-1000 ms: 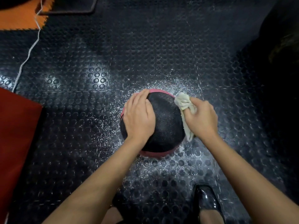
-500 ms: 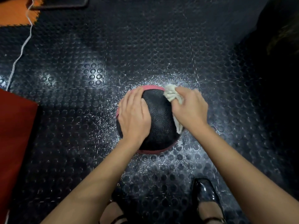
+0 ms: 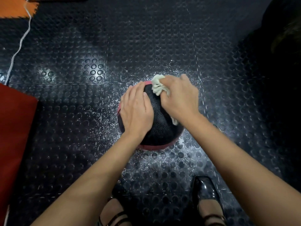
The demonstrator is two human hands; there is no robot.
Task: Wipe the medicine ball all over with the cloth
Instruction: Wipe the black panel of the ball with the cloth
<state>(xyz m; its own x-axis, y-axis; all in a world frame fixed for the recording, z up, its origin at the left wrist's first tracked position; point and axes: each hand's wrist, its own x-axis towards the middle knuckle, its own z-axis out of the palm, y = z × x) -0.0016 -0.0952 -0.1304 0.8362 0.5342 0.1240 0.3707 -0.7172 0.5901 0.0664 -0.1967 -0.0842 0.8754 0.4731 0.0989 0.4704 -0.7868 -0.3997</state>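
Observation:
A black medicine ball (image 3: 158, 126) with a pink band sits on the studded black floor mat, ringed by white powder. My left hand (image 3: 136, 111) lies flat on the ball's left top, fingers straight and pointing away from me. My right hand (image 3: 179, 97) grips a bunched cream cloth (image 3: 157, 86) and presses it on the ball's far upper right. A strip of the cloth (image 3: 174, 121) hangs out beneath the wrist. Most of the ball's right side is hidden under that hand.
The rubber floor (image 3: 91, 101) is dusted with white powder around the ball. A red mat (image 3: 14, 137) lies at the left. A white cord (image 3: 19, 44) runs along the upper left by an orange tile (image 3: 14, 8). My black shoes (image 3: 205, 194) stand just below the ball.
My right hand slid the cloth from the ball's right side up and leftward over its far top. The left hand stayed pressed on the ball.

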